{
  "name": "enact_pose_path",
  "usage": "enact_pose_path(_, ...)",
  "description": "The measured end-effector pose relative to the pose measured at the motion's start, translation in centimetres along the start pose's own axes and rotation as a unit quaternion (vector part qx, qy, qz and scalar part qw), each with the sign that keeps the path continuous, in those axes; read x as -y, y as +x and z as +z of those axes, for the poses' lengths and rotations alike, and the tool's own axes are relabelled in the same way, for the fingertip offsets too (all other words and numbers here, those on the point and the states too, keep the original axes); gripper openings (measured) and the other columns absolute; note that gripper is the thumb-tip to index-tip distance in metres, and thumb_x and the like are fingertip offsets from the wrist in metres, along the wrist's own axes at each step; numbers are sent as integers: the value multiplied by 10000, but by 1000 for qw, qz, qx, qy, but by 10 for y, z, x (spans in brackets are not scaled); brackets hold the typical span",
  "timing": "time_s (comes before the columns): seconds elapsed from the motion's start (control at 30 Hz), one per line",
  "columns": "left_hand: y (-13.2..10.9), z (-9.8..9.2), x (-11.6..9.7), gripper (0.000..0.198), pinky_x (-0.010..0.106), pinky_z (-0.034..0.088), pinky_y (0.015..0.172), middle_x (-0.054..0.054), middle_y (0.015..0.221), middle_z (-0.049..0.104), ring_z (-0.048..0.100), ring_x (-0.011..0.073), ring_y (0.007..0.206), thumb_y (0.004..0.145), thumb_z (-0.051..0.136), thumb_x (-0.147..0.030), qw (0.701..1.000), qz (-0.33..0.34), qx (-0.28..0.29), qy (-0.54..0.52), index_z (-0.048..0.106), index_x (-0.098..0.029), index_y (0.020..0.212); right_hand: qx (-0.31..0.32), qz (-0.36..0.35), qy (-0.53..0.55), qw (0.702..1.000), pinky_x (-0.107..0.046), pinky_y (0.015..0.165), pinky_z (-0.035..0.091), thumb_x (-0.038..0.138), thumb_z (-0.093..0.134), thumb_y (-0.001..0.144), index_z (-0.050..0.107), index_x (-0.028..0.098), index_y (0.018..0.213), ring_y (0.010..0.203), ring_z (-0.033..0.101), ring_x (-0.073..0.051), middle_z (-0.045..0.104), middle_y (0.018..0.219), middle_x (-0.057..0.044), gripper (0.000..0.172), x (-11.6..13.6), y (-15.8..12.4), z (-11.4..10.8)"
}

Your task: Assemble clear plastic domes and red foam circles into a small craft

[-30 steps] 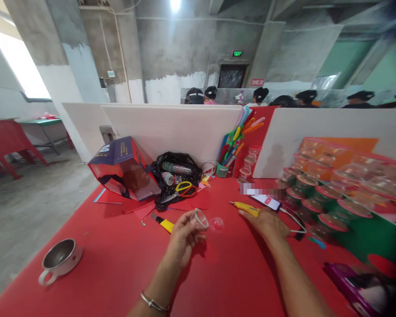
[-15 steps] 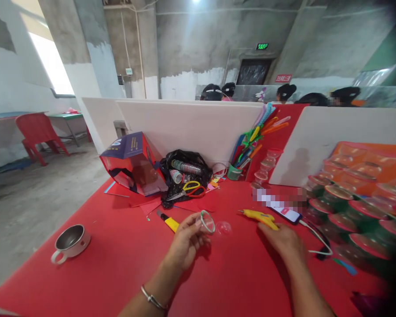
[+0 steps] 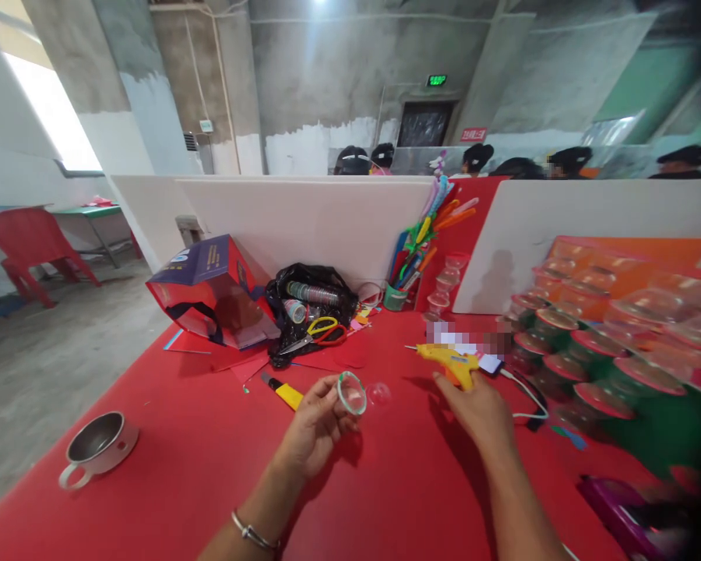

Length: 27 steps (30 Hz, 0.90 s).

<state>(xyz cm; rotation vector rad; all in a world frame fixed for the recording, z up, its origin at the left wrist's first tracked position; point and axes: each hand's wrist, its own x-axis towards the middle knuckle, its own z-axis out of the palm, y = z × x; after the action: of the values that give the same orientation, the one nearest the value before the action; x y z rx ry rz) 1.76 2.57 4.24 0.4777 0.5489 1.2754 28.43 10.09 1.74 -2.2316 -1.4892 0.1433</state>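
Between the thumb and fingers of my left hand [image 3: 318, 425] is a small clear plastic cup [image 3: 352, 393], its green-and-white rim tilted towards me. A clear round plastic lid [image 3: 378, 394] lies on the red table just right of the cup. My right hand [image 3: 473, 401] grips a yellow glue gun [image 3: 447, 360] by its handle, raised above the table with the thin nozzle pointing left. A yellow-and-black utility knife [image 3: 283, 392] rests beside my left hand, partly hidden by it.
A mug [image 3: 99, 448] stands at left. Behind are a dark blue and red box [image 3: 210, 288], a black plastic bag [image 3: 315, 280] with stacked cups, scissors [image 3: 315, 335] and a pen holder [image 3: 396, 296]. Stacked clear containers [image 3: 590, 351] and a phone [image 3: 491, 363] with its cable occupy the right.
My right hand has lifted the glue gun off the table area, with its handle now in the grip. The left hand still holds the cup. The whole view has shifted to the right.
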Motion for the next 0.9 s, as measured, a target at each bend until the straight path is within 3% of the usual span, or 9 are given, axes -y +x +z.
enact_pose_path(0.13, -1, 2, 3, 391, 233, 523, 607, 54, 861, 701, 633, 123, 664, 657, 864, -306, 1000, -10, 9, 8, 692, -157, 975, 39, -29, -13, 999, -309, 536, 481, 552, 534, 773, 691, 229, 705, 644, 685, -261, 704, 637, -75, 365, -17, 7, 14)
enact_pose_path(0.2, -1, 2, 4, 389, 238, 527, 604, 48, 858, 699, 630, 122, 654, 642, 873, -309, 1000, -8, 19, 16, 698, -162, 958, 23, -42, -28, 998, -324, 581, 498, 540, 536, 780, 702, 241, 727, 689, 692, -266, 714, 668, -69, 346, -15, 2, 19)
enact_pose_path(0.3, -1, 3, 6, 391, 234, 524, 584, 51, 856, 697, 636, 124, 645, 650, 870, -321, 999, 2, 30, 32, 704, -151, 961, -5, -46, -51, 998, -364, 632, 505, 597, 503, 808, 728, 202, 839, 748, 694, -297, 727, 765, -128, 456, -7, -7, 19)
enact_pose_path(0.4, -1, 2, 7, 384, 228, 518, 568, 54, 840, 696, 639, 124, 634, 675, 855, -322, 999, 9, 33, 38, 701, -145, 980, -77, -52, -52, 994, -433, 718, 504, 616, 468, 839, 719, 115, 1027, 876, 674, -354, 717, 924, -222, 590, 1, -12, 10)
enact_pose_path(0.5, 0, 1, 8, 386, 227, 518, 563, 55, 864, 700, 645, 126, 638, 675, 857, -318, 999, 18, 28, 42, 697, -157, 987, -176, -123, 78, 974, -423, 828, 500, 522, 429, 899, 721, 127, 1047, 921, 661, -306, 719, 992, -190, 513, 17, -23, 1)
enact_pose_path(0.57, 0, 1, 10, 399, 225, 517, 553, 66, 892, 707, 651, 128, 639, 667, 862, -331, 998, 27, 22, 61, 702, -160, 989, -147, -207, 214, 943, -352, 833, 515, 489, 446, 922, 742, 184, 950, 863, 677, -234, 738, 946, -120, 426, 33, -38, -3)
enact_pose_path(0.63, 1, 2, 10, 413, 220, 512, 528, 70, 889, 711, 644, 122, 610, 650, 871, -347, 995, 42, 14, 87, 712, -161, 983, -93, -287, 281, 911, -315, 812, 528, 452, 502, 926, 750, 231, 905, 823, 686, -198, 748, 889, -68, 333, 50, -56, -5)
enact_pose_path(0.77, 2, 3, 12, 426, 230, 517, 496, 51, 853, 703, 618, 112, 561, 621, 885, -367, 991, 61, 6, 122, 729, -172, 966, -77, -368, 271, 886, -298, 759, 534, 358, 548, 929, 758, 250, 945, 779, 688, -184, 747, 844, -48, 237, 71, -81, -8)
enact_pose_path(0.9, 4, 2, 15, 439, 253, 530, 482, 49, 819, 701, 611, 123, 545, 606, 891, -373, 987, 65, 15, 144, 733, -182, 968, -68, -400, 251, 879, -279, 749, 536, 309, 532, 939, 758, 240, 959, 785, 695, -173, 753, 862, -49, 237, 72, -84, -10)
